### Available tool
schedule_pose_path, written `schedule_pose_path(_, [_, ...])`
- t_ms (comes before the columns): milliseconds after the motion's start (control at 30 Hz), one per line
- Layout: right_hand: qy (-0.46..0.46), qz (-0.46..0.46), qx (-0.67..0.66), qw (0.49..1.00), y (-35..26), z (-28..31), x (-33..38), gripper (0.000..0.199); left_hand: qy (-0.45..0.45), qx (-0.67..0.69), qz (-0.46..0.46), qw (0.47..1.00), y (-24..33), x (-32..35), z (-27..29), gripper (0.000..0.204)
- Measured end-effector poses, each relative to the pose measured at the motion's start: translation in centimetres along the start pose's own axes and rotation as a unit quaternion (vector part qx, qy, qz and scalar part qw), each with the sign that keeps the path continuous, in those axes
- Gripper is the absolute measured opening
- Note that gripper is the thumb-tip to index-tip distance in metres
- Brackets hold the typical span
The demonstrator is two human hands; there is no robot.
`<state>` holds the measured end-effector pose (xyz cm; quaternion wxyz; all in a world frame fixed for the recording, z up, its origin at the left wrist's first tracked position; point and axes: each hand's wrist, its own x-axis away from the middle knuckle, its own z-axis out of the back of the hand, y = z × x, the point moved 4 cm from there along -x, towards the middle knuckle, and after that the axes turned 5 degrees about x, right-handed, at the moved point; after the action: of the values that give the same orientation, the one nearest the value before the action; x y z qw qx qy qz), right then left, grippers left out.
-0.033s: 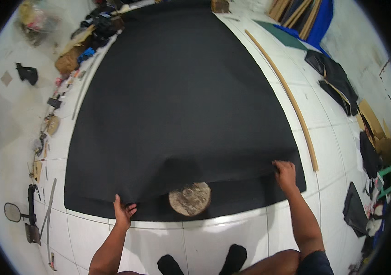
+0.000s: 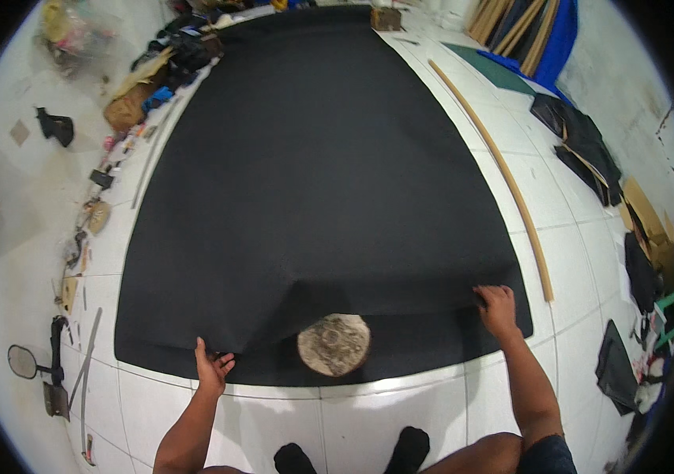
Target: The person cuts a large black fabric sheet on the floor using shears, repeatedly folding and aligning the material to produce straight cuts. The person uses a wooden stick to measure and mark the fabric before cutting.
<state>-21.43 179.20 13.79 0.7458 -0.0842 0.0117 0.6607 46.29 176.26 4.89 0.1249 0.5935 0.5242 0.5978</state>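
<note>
A large black sheet (image 2: 329, 174) covers most of the floor. Its near part is doubled, with an upper layer lifted above a lower layer. My right hand (image 2: 499, 310) pinches the upper layer's near edge at the right. Toward the left, my left hand (image 2: 213, 369) has that same edge between its raised thumb and its fingers; the fingertips are partly hard to make out. Between my hands, a round wooden block (image 2: 334, 345) rests on the lower layer, its far side close against the lifted edge.
A long tan rod (image 2: 503, 170) lies along the sheet's right side. Dark folded material (image 2: 578, 142) and a green mat (image 2: 488, 68) are farther right. Clutter lines the left wall, with a mirror on a stem (image 2: 22, 361) near the front. My socked feet (image 2: 408, 450) stand on white tiles.
The view has shifted slightly, moving the scene a little right and down. Both hands keep their places at the sheet's edge; the fold between them looks slightly more peaked.
</note>
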Motion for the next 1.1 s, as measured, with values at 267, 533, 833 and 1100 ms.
schedule_pose_path(267, [0.029, 0.118, -0.045, 0.992, -11.0, 3.3, 2.3, 0.051, 0.291, -0.052, -0.181, 0.938, 3.5, -4.9, 4.8, 0.066])
schedule_pose_path(533, [-0.135, 0.237, -0.161, 0.948, -26.1, 2.0, 2.2, 0.06, 0.087, 0.105, -0.066, 0.988, -0.7, -2.2, -2.1, 0.056])
schedule_pose_path(833, [-0.136, 0.291, -0.113, 0.94, -30.1, -0.4, -0.3, 0.045, 0.067, 0.105, -0.011, 0.992, -1.2, -3.8, -0.8, 0.027])
schedule_pose_path(1100, [-0.148, 0.361, -0.122, 0.912, -29.7, 1.2, 6.5, 0.039, 0.203, 0.002, -0.101, 0.974, -0.2, -3.5, 3.2, 0.037])
